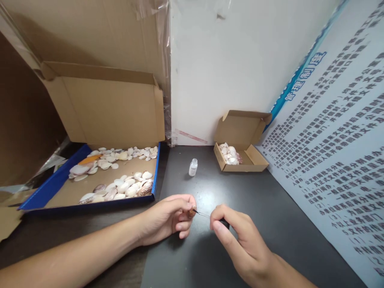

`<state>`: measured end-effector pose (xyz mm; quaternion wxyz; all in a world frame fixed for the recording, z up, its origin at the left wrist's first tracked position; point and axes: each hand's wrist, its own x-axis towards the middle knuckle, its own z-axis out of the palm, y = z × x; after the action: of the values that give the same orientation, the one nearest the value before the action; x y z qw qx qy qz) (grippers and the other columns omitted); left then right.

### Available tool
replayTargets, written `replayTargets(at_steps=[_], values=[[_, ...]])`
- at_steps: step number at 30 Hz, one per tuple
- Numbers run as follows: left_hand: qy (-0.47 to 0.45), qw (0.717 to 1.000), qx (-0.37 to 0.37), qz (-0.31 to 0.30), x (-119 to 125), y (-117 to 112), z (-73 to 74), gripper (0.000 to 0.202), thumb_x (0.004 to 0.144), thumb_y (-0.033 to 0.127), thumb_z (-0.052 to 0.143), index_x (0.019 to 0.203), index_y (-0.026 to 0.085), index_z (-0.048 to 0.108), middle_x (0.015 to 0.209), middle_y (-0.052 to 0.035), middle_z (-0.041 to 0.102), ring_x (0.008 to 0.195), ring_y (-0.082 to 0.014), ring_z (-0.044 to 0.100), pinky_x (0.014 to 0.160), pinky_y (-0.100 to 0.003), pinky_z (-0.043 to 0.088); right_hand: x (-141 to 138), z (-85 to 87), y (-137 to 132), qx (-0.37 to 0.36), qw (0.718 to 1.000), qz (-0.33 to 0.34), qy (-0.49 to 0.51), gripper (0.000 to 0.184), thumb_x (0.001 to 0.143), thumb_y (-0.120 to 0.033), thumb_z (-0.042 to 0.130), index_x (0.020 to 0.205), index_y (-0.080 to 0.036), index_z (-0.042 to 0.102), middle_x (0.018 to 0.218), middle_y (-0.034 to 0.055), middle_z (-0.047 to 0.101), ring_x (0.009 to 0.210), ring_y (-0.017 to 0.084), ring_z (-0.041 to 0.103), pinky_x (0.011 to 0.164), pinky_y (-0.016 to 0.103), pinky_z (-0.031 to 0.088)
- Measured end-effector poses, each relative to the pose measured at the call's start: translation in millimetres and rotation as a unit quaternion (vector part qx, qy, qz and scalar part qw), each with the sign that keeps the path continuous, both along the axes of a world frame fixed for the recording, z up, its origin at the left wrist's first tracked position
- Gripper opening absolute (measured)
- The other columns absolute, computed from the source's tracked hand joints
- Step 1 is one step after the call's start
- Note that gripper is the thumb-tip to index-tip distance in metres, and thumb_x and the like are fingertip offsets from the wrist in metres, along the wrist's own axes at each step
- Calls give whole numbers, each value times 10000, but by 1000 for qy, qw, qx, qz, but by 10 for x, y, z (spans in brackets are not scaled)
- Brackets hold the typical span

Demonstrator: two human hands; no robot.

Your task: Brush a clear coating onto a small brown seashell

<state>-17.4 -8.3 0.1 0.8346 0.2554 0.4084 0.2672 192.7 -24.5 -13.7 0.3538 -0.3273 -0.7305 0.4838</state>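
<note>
My left hand (168,220) pinches a small brown shell (191,213) between thumb and fingertips, low over the dark table (264,208). My right hand (240,240) is closed on a thin brush with a black cap (225,224); its fine tip (200,213) touches the shell. A small clear bottle (193,167) with white liquid stands uncapped behind the hands. Left of it, a large blue-edged cardboard box (48,188) holds several pale shells (126,186).
A small open cardboard box (252,158) with a few shells sits at the back right. A white wall and a printed poster (336,152) with text close the right side. Cardboard panels stand at the back left.
</note>
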Motion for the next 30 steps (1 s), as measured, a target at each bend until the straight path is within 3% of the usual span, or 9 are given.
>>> replayTargets(at_steps=[5, 15, 19, 25, 30], values=[[-3, 1000, -5, -4, -12, -10, -11, 63, 819, 205, 569, 775, 167, 544, 560, 61, 353, 468, -73, 330, 512, -217, 399, -9, -13, 0, 2, 999, 22, -24, 205, 1001, -264, 392, 821, -208, 471, 642, -39, 437, 566, 113, 421, 547, 236, 330], [-15, 1000, 0, -3, -13, 0, -9, 105, 827, 191, 557, 731, 158, 531, 587, 52, 357, 473, -70, 332, 512, -216, 395, -8, -35, -7, -18, 1000, -18, -15, 274, 1027, -283, 371, 770, -208, 433, 625, -52, 394, 546, 103, 385, 539, 234, 308], [-11, 1000, -5, 5, -14, 8, -21, 90, 821, 202, 576, 748, 163, 540, 590, 50, 370, 471, -70, 328, 503, -215, 392, -6, -51, -22, -1, 1000, -6, 21, 223, 1019, -269, 377, 813, -214, 443, 640, -52, 404, 555, 109, 390, 551, 233, 324], [-13, 1000, -1, -1, -5, 4, -3, 109, 830, 197, 553, 729, 158, 539, 585, 52, 347, 471, -71, 321, 508, -216, 389, -26, -34, 9, -23, 999, -16, -26, 268, 1035, -295, 359, 791, -208, 430, 654, -49, 418, 574, 104, 399, 566, 235, 318], [-10, 1000, 1, 0, -1, -4, 6, 115, 833, 192, 551, 726, 161, 525, 585, 55, 349, 467, -68, 314, 509, -217, 383, 4, -31, -7, -20, 1000, -13, 11, 177, 1011, -287, 367, 854, -224, 421, 611, -65, 356, 525, 117, 363, 520, 244, 311]])
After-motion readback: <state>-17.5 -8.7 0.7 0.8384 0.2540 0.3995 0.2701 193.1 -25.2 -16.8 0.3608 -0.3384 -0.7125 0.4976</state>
